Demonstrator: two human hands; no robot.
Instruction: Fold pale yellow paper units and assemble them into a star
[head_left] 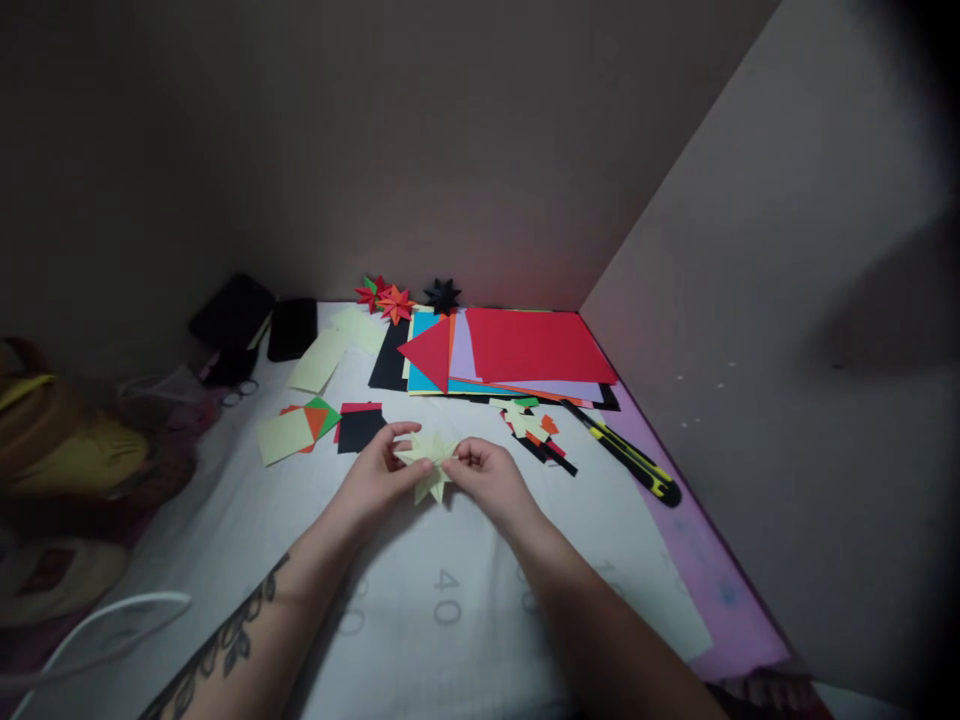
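Left grip (386,468) and right grip (487,478) pinch a pale-yellow, spiky folded-paper star (436,485) over a white number-printed sheet (487,650) that stretches toward me between my forearms. Beyond my left, a flat black paper square (360,430); rightward, a yellow-and-black cutter (637,465) slants onto the purple border (724,595).

Pinching a pale-yellow folded-paper star (436,482) in left hand (384,466) and right hand (493,477) | flanked by paper squares (282,437) at left, a black-and-yellow utility knife (628,457) at right | facing a red-topped paper stack (544,345)
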